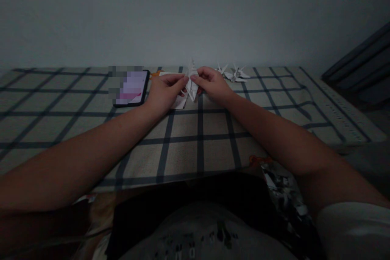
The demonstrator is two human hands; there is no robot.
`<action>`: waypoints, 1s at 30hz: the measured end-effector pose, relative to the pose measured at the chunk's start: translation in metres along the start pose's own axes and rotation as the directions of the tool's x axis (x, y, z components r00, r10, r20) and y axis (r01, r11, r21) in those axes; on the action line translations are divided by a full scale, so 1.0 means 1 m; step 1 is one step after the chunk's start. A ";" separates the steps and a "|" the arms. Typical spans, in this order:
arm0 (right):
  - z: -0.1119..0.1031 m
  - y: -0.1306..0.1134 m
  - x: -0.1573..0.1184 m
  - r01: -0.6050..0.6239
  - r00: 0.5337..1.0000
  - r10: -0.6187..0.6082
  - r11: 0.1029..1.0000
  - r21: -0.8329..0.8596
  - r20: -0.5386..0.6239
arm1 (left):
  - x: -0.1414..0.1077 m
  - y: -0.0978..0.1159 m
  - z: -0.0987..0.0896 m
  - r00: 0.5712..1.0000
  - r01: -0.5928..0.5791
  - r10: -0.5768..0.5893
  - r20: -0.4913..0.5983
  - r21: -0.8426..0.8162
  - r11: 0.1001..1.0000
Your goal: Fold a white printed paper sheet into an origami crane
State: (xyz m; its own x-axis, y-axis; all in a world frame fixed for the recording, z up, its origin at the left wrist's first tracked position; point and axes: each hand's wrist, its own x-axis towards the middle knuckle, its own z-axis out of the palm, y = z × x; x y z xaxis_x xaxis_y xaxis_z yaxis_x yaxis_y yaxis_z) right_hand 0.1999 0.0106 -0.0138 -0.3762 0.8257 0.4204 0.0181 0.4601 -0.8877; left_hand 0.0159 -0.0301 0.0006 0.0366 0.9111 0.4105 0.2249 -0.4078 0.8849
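Note:
Between my two hands is a folded sheet of white origami paper [192, 85], a narrow diamond shape standing point up with a crease down its middle. My left hand [167, 89] pinches its left side between thumb and fingers. On the right side, my right hand [215, 83] grips it the same way, thumb on the near face. White paper [180, 103] lies on the table under and behind my left hand, partly covered by it. Two folded paper cranes [237, 74] rest just beyond my right hand.
A phone [137, 87] with a lit screen, partly blurred, lies left of my left hand. Something orange [157, 74] shows behind that hand. The checked tablecloth [183, 150] covers the table, which stands against a wall. A bag with an orange tie [283, 187] hangs near the right front edge.

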 end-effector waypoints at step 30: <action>-0.003 0.002 0.000 -0.001 1.000 0.002 0.997 -0.072 0.016 | 0.002 -0.006 0.000 1.000 0.001 -0.001 0.017 -0.041 0.999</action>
State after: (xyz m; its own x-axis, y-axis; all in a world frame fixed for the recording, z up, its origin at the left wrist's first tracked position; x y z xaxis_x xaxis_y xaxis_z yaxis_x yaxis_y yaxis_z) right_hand 0.2029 0.0125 -0.0154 -0.3907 0.8213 0.4157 0.0847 0.4817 -0.8722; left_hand 0.0150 -0.0260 -0.0037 0.0533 0.9123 0.4060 0.1844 -0.4086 0.8939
